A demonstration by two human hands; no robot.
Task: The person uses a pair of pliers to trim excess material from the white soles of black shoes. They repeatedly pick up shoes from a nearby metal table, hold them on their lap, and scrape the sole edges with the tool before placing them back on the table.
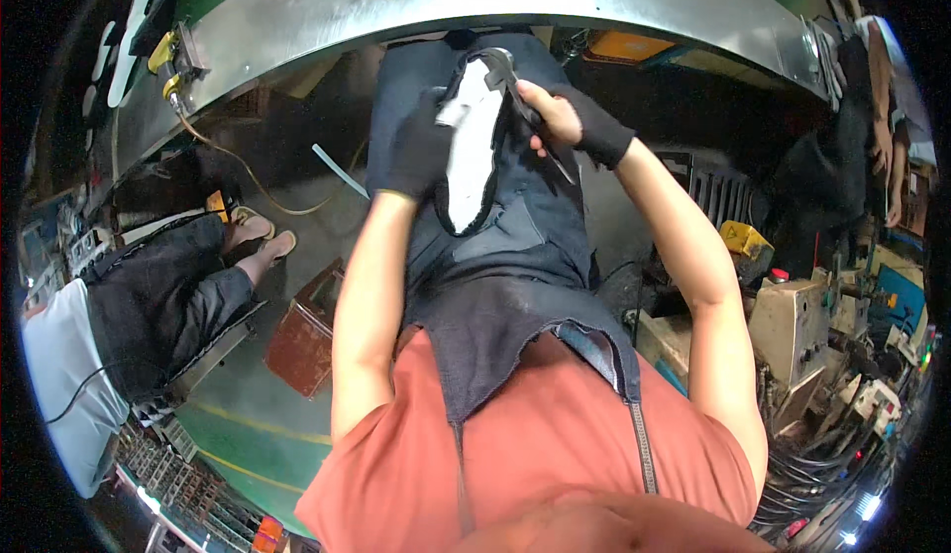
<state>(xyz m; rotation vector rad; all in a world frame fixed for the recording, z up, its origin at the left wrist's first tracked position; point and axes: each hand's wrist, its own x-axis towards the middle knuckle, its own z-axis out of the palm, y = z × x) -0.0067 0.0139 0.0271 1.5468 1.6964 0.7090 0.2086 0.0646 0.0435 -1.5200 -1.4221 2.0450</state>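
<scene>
A shoe upper (471,162) with a white underside and a black rim lies bottom up over my lap, its long side pointing away from me. My left hand (416,152), in a black glove, is closed around its left side; that hand is partly blurred. In my right hand (575,122), gloved with bare fingertips, is a dark pincer-like tool (561,168). Its handle sticks out below my fingers, and its head meets the shoe's far right edge. The exact shape of its jaws is hard to make out.
A curved metal bench edge (416,13) runs across the far side. A yellow device (163,57) with a cable hangs at its left. A seated person (149,305) is on the left, near a brown box (305,330). Machine control boxes (790,320) and cables stand at the right.
</scene>
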